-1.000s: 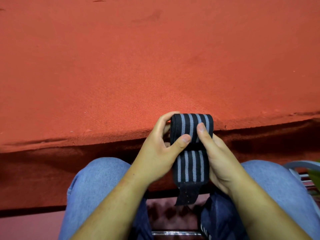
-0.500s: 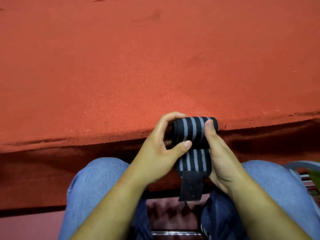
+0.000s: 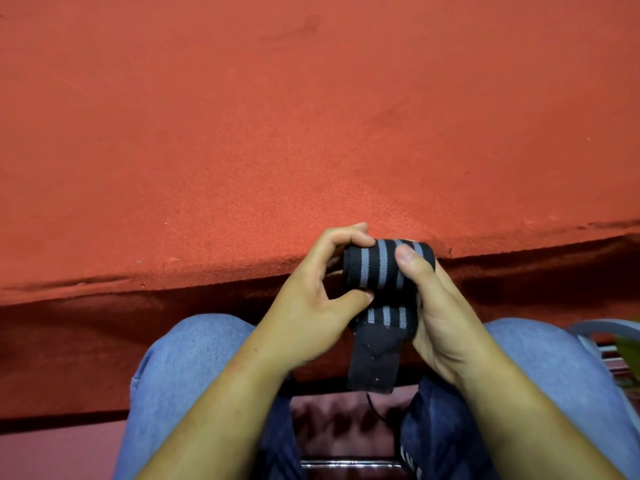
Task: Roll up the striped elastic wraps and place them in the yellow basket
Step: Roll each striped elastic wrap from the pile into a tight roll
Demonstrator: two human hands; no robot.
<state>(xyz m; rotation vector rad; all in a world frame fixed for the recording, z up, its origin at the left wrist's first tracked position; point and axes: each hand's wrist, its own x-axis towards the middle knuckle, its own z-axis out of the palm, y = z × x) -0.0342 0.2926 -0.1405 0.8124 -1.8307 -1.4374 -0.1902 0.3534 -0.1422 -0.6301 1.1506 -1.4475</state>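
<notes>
- Both hands on one striped elastic wrap (image 3: 384,268), held in the air over the lap, right at the near edge of the red felt table (image 3: 311,133); contact with the table not determinable.
- Mostly wound into a fat cylinder, black with grey stripes running round it; a short striped stretch and a plain black end tab (image 3: 372,362) hanging loose below, toward the jeans (image 3: 194,348).
- Left hand (image 3: 311,306) curled round the roll's left end: fingers over the far side, thumb (image 3: 356,297) pressed beneath, at the start of the loose stretch.
- Right hand (image 3: 440,317) curled round the right end: thumb (image 3: 408,261) flat on top of the roll, other fingers hidden behind.
- Thin dark cord (image 3: 375,407) dangling below the tab; attachment unclear.
- No yellow basket identifiable; only a yellow-green sliver (image 3: 628,348) at the right edge beside a grey curved rim (image 3: 602,327), too cropped to name.
- Judged light, soft and springy: woven elastic, likely to loosen or telescope sideways once released. Nothing fragile; little slip on the ribbed weave.
- Best hold, by judgement: across the girth, thumb on the outer layer, fingers opposite, pinning the layers together. Ends alone a poor choice, with risk of pushing the core out.
- Probably only the last turns to go: wind in the tab, press it down if hook-and-loop (speckled surface, unsure), then carry pinched to the basket.
</notes>
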